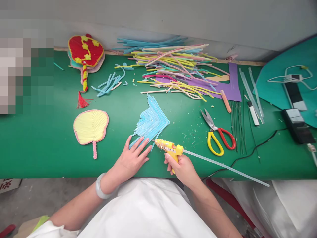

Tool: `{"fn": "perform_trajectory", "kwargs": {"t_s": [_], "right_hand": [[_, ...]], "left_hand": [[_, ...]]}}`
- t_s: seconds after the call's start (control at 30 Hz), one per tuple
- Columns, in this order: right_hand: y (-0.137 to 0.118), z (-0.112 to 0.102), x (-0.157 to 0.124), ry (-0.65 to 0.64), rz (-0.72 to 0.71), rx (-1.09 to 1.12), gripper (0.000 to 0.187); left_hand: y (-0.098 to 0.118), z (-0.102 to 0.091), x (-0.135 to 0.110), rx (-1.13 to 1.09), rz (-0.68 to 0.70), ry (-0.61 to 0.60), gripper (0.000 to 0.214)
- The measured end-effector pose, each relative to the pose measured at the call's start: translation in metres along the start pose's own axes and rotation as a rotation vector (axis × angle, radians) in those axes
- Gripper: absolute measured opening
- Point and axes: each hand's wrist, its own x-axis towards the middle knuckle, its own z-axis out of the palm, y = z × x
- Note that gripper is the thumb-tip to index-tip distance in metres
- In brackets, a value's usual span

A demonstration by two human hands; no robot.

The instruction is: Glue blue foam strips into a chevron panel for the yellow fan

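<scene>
Blue chevron panel (155, 115), 1 in number, lies on the green table (39, 148) just beyond the left hand (132, 159), whose spread fingers rest on its lower edge. The right hand (184, 167), to the right of the panel and nearer the body, is wrapped around the handle of 1 yellow glue gun (165, 145); its nozzle is at the panel's lower edge, and 1 long glue stick (228, 167) sticks out of its back. 1 pale bracelet (101, 186) circles the left wrist.

Farther out, 1 pair of scissors (213, 127) with 1 yellow and 1 red handle lies open to the right. To the left is 1 yellow fan (91, 127) with a pink rim; beyond it, 1 red fan (91, 49) with 1 red tassel (82, 100) overlaps other pieces. At the back, 1 pile of coloured stems (170, 61), too tangled to count, partly covers 1 purple sheet (234, 82).
</scene>
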Motion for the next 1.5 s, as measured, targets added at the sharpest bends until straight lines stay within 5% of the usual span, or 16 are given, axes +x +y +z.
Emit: {"fn": "perform_trajectory", "kwargs": {"t_s": [1.23, 1.5], "right_hand": [[-0.004, -0.004, 0.008, 0.117, 0.003, 0.047, 0.05], [-0.011, -0.029, 0.009, 0.256, -0.127, 0.125, 0.062]], "left_hand": [[-0.002, 0.001, -0.001, -0.014, 0.012, 0.026, 0.037], [-0.001, 0.001, 0.0, -0.072, -0.001, 0.085, 0.048]]}}
